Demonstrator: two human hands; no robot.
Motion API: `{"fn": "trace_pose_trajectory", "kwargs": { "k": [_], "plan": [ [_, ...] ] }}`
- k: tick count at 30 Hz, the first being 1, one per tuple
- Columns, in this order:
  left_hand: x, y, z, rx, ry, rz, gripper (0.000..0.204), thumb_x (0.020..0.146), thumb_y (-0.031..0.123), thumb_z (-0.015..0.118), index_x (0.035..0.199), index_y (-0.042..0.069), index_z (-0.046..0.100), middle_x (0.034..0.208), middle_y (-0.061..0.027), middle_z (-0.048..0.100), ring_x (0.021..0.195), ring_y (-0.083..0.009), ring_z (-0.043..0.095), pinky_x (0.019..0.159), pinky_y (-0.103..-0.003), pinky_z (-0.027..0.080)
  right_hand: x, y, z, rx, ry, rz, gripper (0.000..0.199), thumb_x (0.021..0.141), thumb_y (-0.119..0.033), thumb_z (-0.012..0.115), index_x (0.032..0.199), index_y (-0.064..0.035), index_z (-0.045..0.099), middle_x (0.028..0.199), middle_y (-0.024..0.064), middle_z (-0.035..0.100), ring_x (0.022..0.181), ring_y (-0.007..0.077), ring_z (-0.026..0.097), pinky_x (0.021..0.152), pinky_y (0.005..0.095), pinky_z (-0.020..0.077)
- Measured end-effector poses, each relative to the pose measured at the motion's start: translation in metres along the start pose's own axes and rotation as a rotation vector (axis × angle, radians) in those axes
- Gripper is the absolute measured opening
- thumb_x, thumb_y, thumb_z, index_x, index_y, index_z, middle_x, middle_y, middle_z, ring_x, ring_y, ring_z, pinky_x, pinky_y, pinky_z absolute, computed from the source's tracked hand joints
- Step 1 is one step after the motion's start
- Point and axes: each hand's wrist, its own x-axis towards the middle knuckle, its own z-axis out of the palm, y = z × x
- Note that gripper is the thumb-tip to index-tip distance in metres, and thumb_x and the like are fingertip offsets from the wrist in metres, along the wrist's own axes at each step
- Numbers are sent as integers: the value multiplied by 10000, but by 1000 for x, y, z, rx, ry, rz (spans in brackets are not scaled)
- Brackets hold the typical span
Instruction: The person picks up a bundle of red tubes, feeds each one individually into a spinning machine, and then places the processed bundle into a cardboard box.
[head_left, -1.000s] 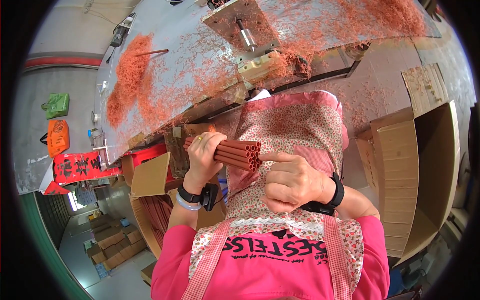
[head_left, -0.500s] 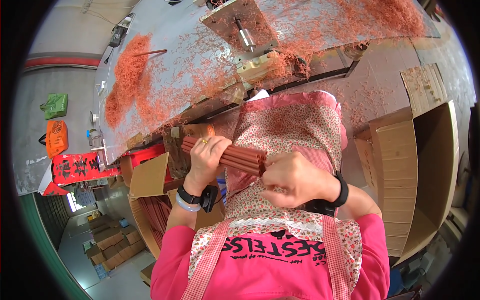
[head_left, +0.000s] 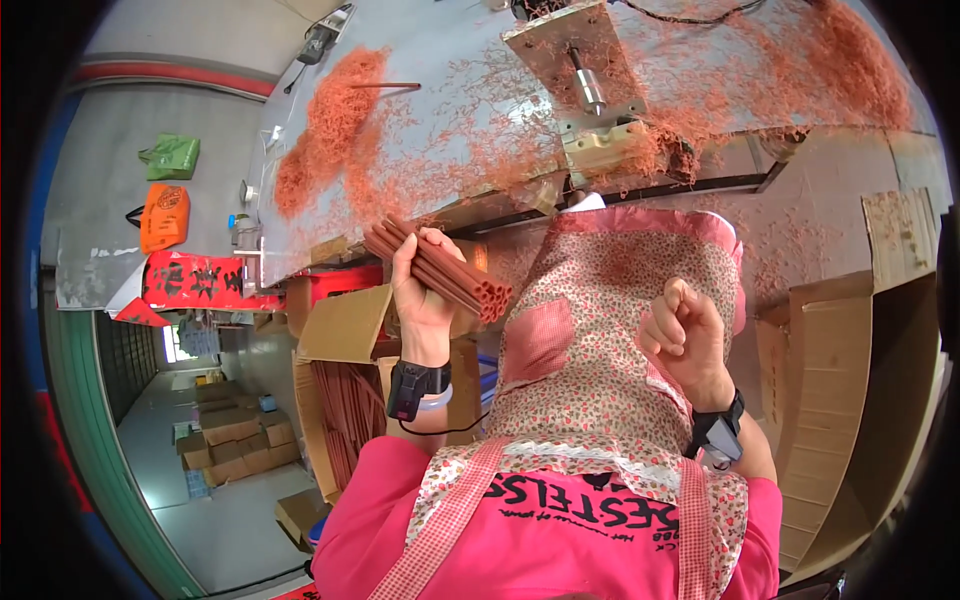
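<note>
A bundle of reddish-brown tubes [head_left: 462, 280] is gripped in my left hand [head_left: 422, 305]. It slants down to the right, and its hollow ends face toward my apron. Over the right side of the flowered apron [head_left: 600, 400] I hold up my right hand [head_left: 690, 335], apart from the bundle. Its fingers are loosely curled with gaps between them, and nothing shows in them. Below my left forearm, an open cardboard box [head_left: 345, 320] holds many more long tubes [head_left: 345, 410] of the same colour.
Curly red shavings [head_left: 345, 95] lie heaped and scattered over the grey table [head_left: 450, 120]. One loose tube [head_left: 385, 86] lies there too. A machine with a metal spindle [head_left: 588, 92] stands at the table's near edge. A large open carton [head_left: 825, 400] is at my right.
My right hand has left the tube ends and moved right. The bundle has tilted, its hollow ends now lower and turned toward me. The view has shifted, so the surroundings appear farther right.
</note>
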Motion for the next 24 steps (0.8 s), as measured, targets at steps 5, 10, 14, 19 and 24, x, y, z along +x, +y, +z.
{"fn": "trace_pose_trajectory", "kwargs": {
  "k": [5,10,14,19,24],
  "plan": [
    [1,-2,7,-124,20,25,143,845,95,596,965,48,534,926,-46,590,883,-179,578,861,-347,484,-3,1,-4,30,115,-2,217,937,-268,434,808,-100,480,490,-22,332,400,85,281,474,271,332],
    [2,-6,15,37,91,100,117,839,96,600,933,48,551,880,-49,587,862,-182,577,847,-342,485,-10,2,-16,17,102,43,226,940,-285,439,851,-92,517,543,-14,398,445,106,370,512,279,388],
    [4,-30,23,656,-54,196,166,812,75,616,962,55,549,864,-56,568,811,-183,551,787,-340,471,-19,0,-8,-474,-87,34,327,932,-294,488,1144,-45,500,848,59,572,781,161,567,730,324,480],
    [-24,-141,71,966,-264,70,413,798,121,637,1159,54,449,1002,-70,531,897,-195,523,824,-345,453,-18,-18,37,-976,-254,-61,877,736,-199,727,1417,-22,203,1141,150,564,953,193,586,805,315,499],
    [-39,-224,128,1228,-622,-83,583,779,147,676,1278,28,398,1138,-100,529,1070,-203,519,920,-351,424,-46,-9,7,-828,-69,-520,789,687,-183,726,1339,-6,319,1025,116,580,731,125,588,602,247,496]
  ]
}}
